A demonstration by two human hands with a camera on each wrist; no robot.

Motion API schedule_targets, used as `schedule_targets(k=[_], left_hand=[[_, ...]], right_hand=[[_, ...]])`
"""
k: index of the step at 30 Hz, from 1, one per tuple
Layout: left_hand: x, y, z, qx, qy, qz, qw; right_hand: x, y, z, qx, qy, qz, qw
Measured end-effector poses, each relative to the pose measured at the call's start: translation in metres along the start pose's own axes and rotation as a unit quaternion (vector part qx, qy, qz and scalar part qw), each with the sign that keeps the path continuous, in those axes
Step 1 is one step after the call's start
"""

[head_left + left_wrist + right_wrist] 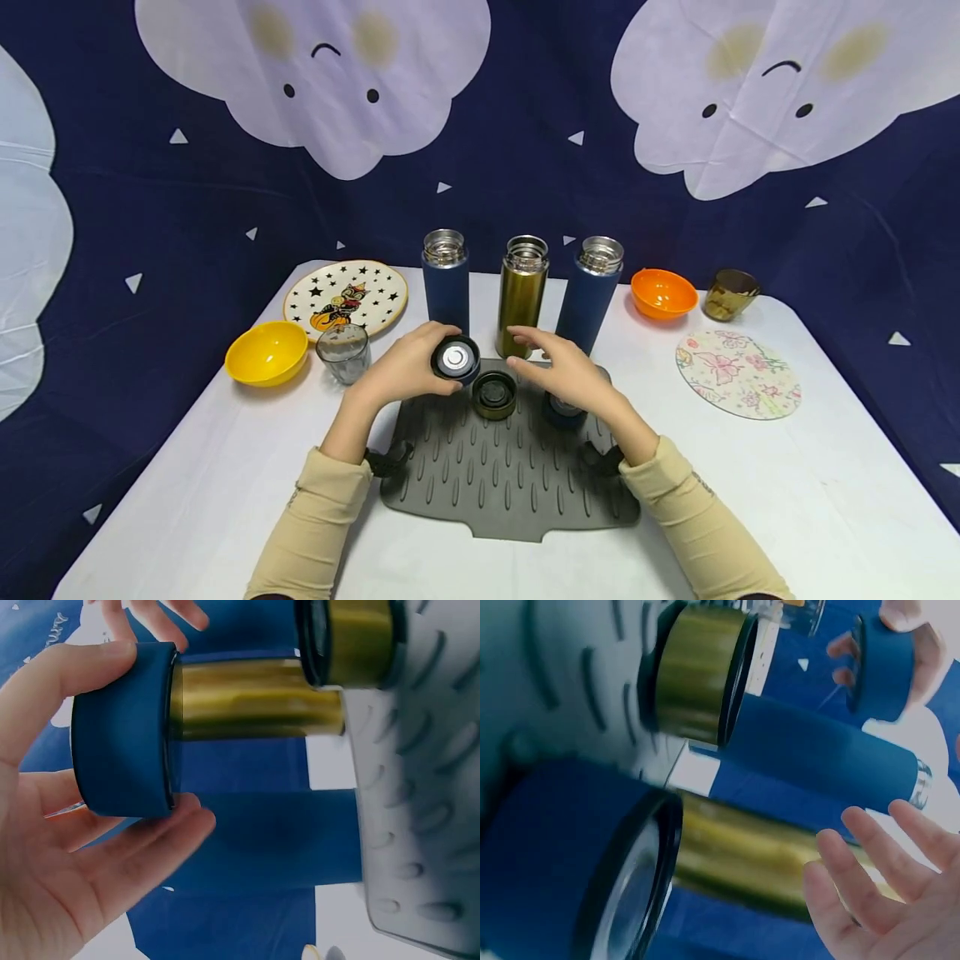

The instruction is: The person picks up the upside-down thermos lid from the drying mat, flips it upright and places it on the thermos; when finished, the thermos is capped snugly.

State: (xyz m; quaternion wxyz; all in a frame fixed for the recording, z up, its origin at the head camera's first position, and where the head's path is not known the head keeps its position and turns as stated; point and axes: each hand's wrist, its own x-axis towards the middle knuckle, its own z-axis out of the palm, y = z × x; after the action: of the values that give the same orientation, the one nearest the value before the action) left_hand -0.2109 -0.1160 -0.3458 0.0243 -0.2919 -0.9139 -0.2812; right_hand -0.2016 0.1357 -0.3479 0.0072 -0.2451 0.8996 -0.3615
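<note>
My left hand pinches a blue bottle lid between thumb and fingers, above the grey mat's left back part. The lid's dark underside, with a silvery disc, faces up in the head view. My right hand hovers with fingers spread and holds nothing. Below it a second blue lid, partly hidden by that hand, lies on the ridged mat. Between the hands a gold lid also lies there, underside up. Behind stand three lidless bottles: a blue one, a gold one and another blue one.
At left on the white table are a yellow bowl, a clear glass and a patterned plate. To the right are an orange bowl, a brown cup and a round floral mat.
</note>
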Motion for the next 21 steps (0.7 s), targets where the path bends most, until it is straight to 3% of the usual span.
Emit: schedule_targets(k=[7, 12, 15, 21], left_hand=[[0.003, 0.011, -0.004, -0.02, 0.017, 0.005, 0.9996], [0.004, 0.014, -0.003, -0.033, 0.044, 0.017, 0.9983], [0.005, 0.015, -0.002, -0.035, 0.055, 0.024, 0.9976], [0.004, 0.016, -0.001, -0.036, 0.063, 0.027, 0.997]], right_hand=[[0.012, -0.004, 0.008, 0.114, -0.041, 0.047, 0.992], [0.019, -0.01, 0.011, 0.229, -0.083, 0.102, 0.965], [0.023, -0.012, 0.012, 0.262, -0.092, 0.133, 0.951], [0.028, -0.008, 0.016, 0.33, -0.102, 0.144, 0.927]])
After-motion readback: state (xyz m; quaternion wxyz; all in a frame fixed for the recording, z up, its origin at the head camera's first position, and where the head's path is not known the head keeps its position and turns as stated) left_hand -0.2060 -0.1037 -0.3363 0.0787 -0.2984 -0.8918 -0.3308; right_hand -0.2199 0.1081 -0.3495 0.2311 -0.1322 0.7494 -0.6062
